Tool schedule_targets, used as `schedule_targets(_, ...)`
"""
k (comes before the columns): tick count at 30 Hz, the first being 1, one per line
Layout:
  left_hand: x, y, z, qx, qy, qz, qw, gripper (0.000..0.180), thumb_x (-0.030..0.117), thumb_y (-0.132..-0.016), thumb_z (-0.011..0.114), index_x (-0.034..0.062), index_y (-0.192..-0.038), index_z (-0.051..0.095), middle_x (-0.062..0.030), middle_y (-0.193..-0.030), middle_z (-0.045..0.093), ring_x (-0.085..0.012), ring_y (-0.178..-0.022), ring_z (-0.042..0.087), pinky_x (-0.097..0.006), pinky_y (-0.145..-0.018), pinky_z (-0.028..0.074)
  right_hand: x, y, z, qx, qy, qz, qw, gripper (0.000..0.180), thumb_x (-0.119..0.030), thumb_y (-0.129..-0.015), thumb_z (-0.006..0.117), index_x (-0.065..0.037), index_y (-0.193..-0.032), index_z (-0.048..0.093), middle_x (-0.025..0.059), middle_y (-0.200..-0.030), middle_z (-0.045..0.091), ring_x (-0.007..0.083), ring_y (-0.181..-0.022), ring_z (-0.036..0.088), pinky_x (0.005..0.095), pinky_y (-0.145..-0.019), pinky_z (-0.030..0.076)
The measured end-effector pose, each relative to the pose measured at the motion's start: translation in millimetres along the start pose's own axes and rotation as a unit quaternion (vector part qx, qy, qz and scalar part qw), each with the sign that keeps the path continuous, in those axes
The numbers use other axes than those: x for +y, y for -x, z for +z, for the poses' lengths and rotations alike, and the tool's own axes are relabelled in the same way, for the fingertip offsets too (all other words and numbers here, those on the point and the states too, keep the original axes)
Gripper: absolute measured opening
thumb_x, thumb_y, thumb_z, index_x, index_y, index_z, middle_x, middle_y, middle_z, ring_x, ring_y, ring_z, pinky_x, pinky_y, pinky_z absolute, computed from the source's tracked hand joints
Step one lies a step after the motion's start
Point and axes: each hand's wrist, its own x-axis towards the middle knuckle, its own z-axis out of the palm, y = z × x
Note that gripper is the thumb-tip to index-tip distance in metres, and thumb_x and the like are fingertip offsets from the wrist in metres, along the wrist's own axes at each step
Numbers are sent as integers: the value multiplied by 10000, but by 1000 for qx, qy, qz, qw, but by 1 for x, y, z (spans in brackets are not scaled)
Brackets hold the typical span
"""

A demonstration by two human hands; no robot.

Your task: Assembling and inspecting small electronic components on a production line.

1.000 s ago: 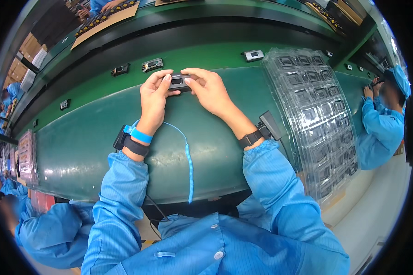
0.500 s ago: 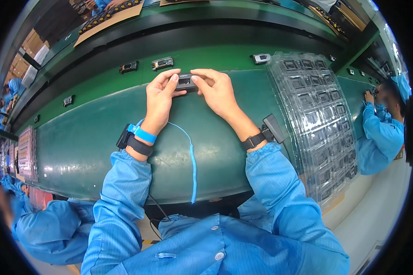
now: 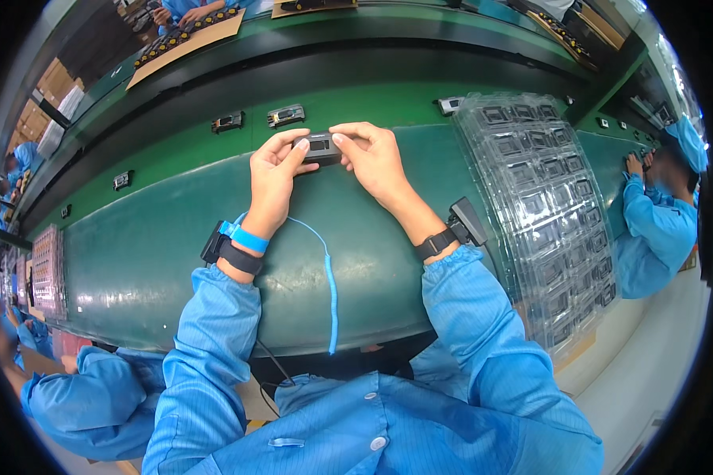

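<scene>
Between my two hands is a small dark grey, box-shaped electronic device (image 3: 319, 146) with a black rectangular window on its upper face. My left hand (image 3: 276, 176) grips its left end, thumb on top and fingers behind and below. The right end is pinched by my right hand (image 3: 370, 161), with the thumb at the top corner. The device is held over the far side of the green work mat (image 3: 372, 237). A blue wrist strap (image 3: 249, 236) circles my left wrist, and its coiled cord (image 3: 331, 293) runs down the mat.
Stacked clear plastic trays (image 3: 539, 214) with square pockets lie to the right. Partly assembled devices, including one unit (image 3: 286, 115) just beyond my hands, sit along the green strip behind the mat. A co-worker (image 3: 657, 214) sits at the right; another person's blue sleeve (image 3: 95, 396) is at lower left.
The units on the green strip beyond my hands have shifted slightly to the right in view. Both hands keep hold of the device, which shows a little more of its face.
</scene>
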Motion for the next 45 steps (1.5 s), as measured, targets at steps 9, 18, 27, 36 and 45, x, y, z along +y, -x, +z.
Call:
schedule_targets(9, -2, -1, -1, -12, 12, -9, 1000, 282, 119, -1064, 602, -8, -1311, 652, -129, -1166, 743, -181, -1035, 732, -329, -866, 630, 6, 1, 0, 2, 46, -60, 997, 215, -72, -960, 722, 37, -1144, 743, 86, -930, 708, 107, -675, 659, 270, -606, 541)
schedule_targets(18, 1, -6, -3, -24, 20, -3, 1000, 276, 99, -1066, 594, 11, -1323, 642, -99, -1168, 737, -148, -1022, 718, -292, -853, 613, 1, -1, 0, -15, 35, -46, 998, 272, -41, -930, 739, 14, -1196, 731, 58, -888, 710, 79, -678, 610, 258, -618, 510)
schedule_targets(27, -3, 3, 1, 69, 27, -4, 997, 376, 106, -1056, 616, -30, -1397, 537, -176, -1179, 725, -242, -1030, 735, -328, -835, 627, 19, -28, -10, 61, 35, -67, 995, 218, -3, -933, 735, 13, -1150, 750, 22, -936, 725, 94, -872, 659, 248, -807, 535)
schedule_targets(36, -13, -6, -1, 73, 33, 7, 997, 201, 42, -1018, 626, -39, -1202, 622, -145, -1050, 727, -206, -916, 743, -300, -735, 617, 20, -90, -30, 305, 506, -272, 759, 280, -175, -920, 720, -112, -1192, 740, 113, -1047, 715, 363, -1100, 617, 508, -1007, 426)
schedule_targets(45, -20, -8, -2, 104, 49, 26, 993, 185, 24, -1000, 610, -40, -1174, 611, -117, -979, 689, -147, -787, 679, -272, -606, 577, 19, -76, 63, 74, 522, -138, 839, 526, -368, -895, 761, -60, -1310, 663, 193, -1248, 639, 376, -1169, 588, 487, -982, 497)
